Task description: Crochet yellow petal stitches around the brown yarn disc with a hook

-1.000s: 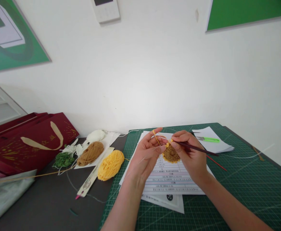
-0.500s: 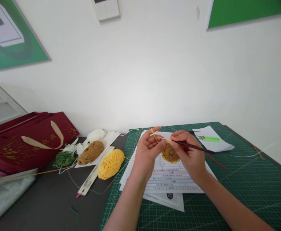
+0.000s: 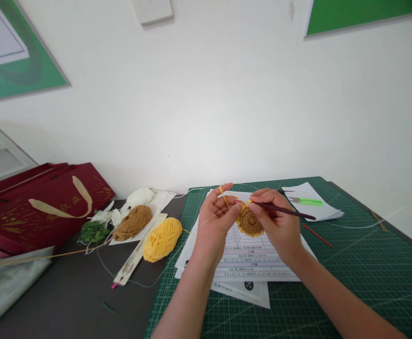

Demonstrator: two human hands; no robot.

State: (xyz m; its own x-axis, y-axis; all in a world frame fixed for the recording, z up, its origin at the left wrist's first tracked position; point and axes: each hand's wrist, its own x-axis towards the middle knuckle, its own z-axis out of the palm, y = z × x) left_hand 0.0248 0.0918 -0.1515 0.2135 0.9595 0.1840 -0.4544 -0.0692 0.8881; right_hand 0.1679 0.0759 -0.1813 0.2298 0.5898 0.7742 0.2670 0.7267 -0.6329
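Observation:
A round brown crochet piece with a yellow edge (image 3: 251, 222) hangs between my hands. My left hand (image 3: 217, 214) pinches its upper left edge between thumb and finger, while yellow yarn loops over the raised index finger. Held like a pencil in my right hand (image 3: 278, 217) is a crochet hook with a dark handle (image 3: 290, 212). Its thin metal tip points left, close to the yellow edge by my left fingertips; whether it sits inside a stitch is too small to tell. Below the hands lie printed sheets (image 3: 255, 268).
Left of the green cutting mat (image 3: 361, 282) lie a yellow yarn ball (image 3: 162, 239), brown yarn (image 3: 133, 222), white yarn (image 3: 140, 197) and green yarn (image 3: 93, 231). A dark red gift bag (image 3: 61, 202) stands beyond. Green thread snips (image 3: 308, 201) rest on white paper; a red stick (image 3: 318, 235) lies nearby.
The crochet piece has turned slightly and shows more of its round face. The hook has shifted a little, its handle tilting nearer level. Both hands keep their hold; the camera view has moved slightly.

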